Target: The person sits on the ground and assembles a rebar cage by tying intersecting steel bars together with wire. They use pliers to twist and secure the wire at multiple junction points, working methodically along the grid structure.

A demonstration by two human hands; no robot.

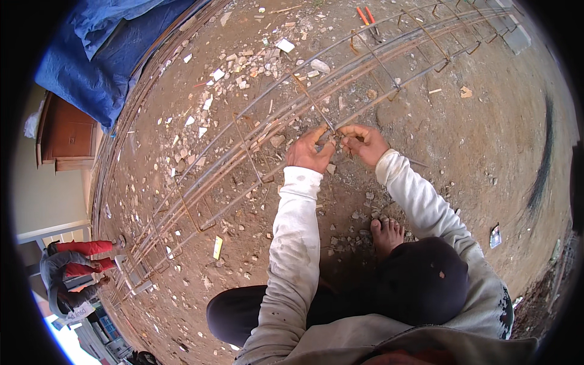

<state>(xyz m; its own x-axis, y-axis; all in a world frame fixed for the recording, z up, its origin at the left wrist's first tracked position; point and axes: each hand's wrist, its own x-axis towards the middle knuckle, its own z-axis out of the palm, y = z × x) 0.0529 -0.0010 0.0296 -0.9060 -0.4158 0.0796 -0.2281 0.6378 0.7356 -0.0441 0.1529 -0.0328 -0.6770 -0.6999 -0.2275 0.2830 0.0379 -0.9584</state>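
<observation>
- Rebar cage (246, 144) is lying on rubbly ground (486, 137), long axis running lower left to upper right.
- Blue tarp (91, 76) is draping upper left.
- Left hand (309, 152) and right hand (368, 146) are curling at the cage; I cannot tell the grip.
- Red-handled pliers (363, 17) are lying beyond.

Rebar cage (289, 115) is lying before me, pliers (364, 17) resting by its far edge, my left hand (311, 149) and right hand (367, 146) sitting at its near bar (368, 109), a co-worker (58, 272) occupying its left end.
</observation>
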